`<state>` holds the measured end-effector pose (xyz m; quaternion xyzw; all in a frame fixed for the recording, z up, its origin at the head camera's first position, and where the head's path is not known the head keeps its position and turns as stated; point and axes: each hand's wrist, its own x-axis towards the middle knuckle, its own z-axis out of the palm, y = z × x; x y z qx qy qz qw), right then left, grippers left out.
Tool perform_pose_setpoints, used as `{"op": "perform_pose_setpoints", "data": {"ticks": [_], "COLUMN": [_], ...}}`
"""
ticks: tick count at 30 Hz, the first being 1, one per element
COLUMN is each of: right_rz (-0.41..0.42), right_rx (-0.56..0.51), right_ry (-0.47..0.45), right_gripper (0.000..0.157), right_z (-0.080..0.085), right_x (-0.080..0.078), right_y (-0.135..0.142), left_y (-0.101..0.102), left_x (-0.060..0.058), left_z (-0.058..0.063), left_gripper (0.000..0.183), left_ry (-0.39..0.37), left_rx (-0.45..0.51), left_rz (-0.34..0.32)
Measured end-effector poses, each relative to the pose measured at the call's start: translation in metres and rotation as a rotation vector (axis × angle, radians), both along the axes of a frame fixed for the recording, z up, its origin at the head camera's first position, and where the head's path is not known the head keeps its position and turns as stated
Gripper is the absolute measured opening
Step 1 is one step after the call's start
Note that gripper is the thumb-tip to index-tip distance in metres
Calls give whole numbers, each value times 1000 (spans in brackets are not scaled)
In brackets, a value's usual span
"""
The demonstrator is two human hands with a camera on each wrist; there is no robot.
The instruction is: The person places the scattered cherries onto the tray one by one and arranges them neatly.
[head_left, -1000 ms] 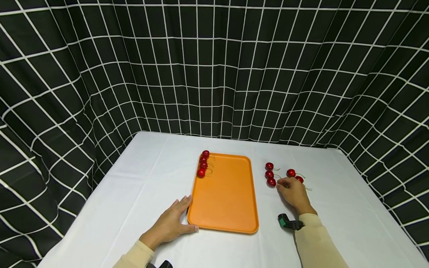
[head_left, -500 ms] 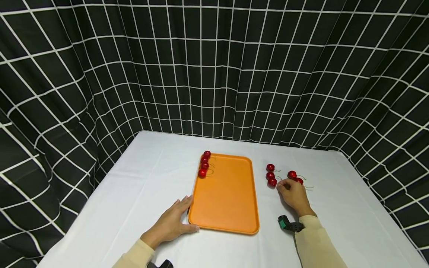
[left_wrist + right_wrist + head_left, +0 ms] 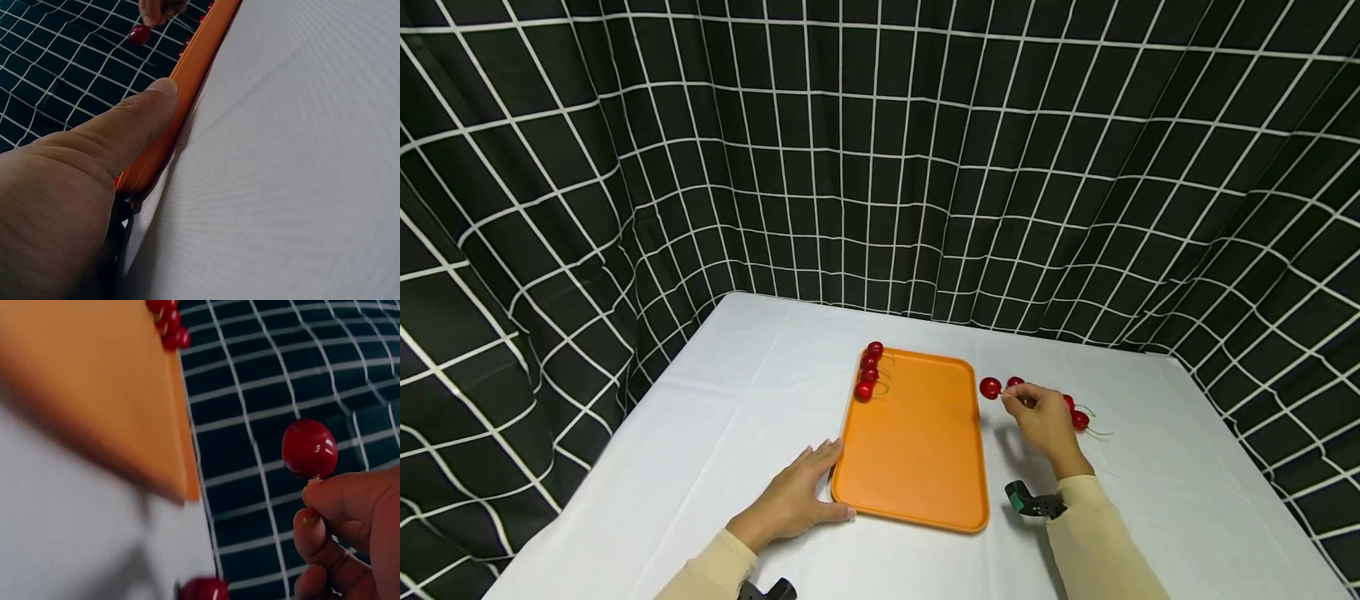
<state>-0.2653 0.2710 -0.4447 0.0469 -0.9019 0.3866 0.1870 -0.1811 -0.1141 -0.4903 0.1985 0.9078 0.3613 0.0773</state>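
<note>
Cherry [image 3: 990, 388] is held up just right of the orange tray [image 3: 917, 467], its stem pinched between the thumb and finger of the right hand [image 3: 1043, 421]. Against the tray's near left corner rests the left hand [image 3: 797, 498], fingers extended and grasping nothing. Four cherries [image 3: 869, 375] (stems turned inward) line the tray's far left edge; loose cherries [image 3: 1079, 420] lie right of it, partly hidden.
</note>
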Motion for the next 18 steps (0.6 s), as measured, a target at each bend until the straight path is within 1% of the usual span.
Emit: {"op": "perform_pose_setpoints", "data": {"ticks": [5,10,15,18], "right_rz": [32,69,108,128], "right_rx": [-11,-37,-42,-34], "right_ry": [-21,-53,-57,-56], "right_gripper": [10,9,9,8], "right_z": [4,5,9,7], "right_x": [-6,-7,-12,-15], "right_y": [-26,-52,-79,-94], "left_y": [2,3,2,0], "left_x": [-1,-1,-1,-1], "left_z": [0,1,1,0], "left_gripper": [104,105,104,104], "left_ry": [6,3,0,-4], "left_rx": [10,9,7,2], "left_rz": [-11,-8,1,5]}}
